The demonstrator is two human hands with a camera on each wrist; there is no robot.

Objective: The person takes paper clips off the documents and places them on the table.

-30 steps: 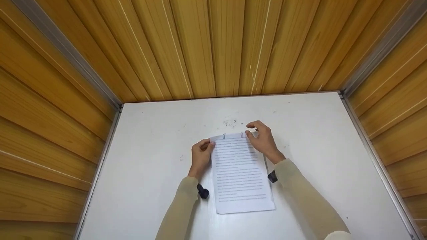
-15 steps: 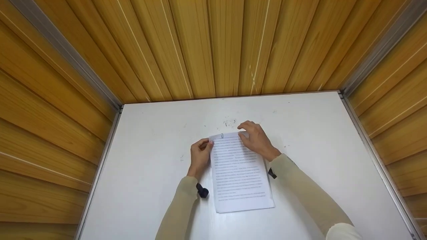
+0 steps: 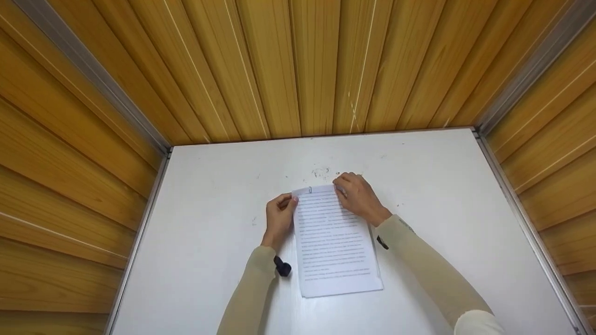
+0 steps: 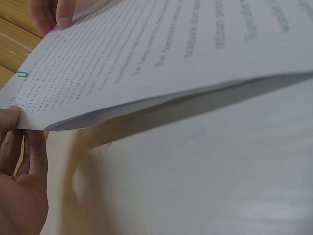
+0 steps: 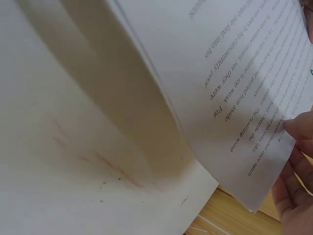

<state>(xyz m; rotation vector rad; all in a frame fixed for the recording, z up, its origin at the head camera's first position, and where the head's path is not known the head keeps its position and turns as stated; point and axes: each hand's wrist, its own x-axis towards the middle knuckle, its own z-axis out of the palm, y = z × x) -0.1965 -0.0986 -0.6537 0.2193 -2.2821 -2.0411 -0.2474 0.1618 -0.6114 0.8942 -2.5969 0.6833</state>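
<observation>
A stack of printed paper sheets is held with its top edge raised off the white table. At its upper left edge my left hand grips the sheets, thumb on the printed face and fingers beneath. A green paper clip sits on the top edge between the hands. My right hand pinches the top edge further right, thumb in front and fingers behind. Something pink, apparently a second paper clip, shows at its fingertips in the left wrist view and is mostly hidden.
The white table has small dark marks beyond the paper. Wood-look panel walls stand behind and at both sides, with metal strips along the table's side edges. Dark wrist cameras sit at the sleeves.
My right hand has moved left along the top edge, from near the right corner to the second clip, covering it. Its fingers have closed down onto the edge. The left hand has barely moved.
</observation>
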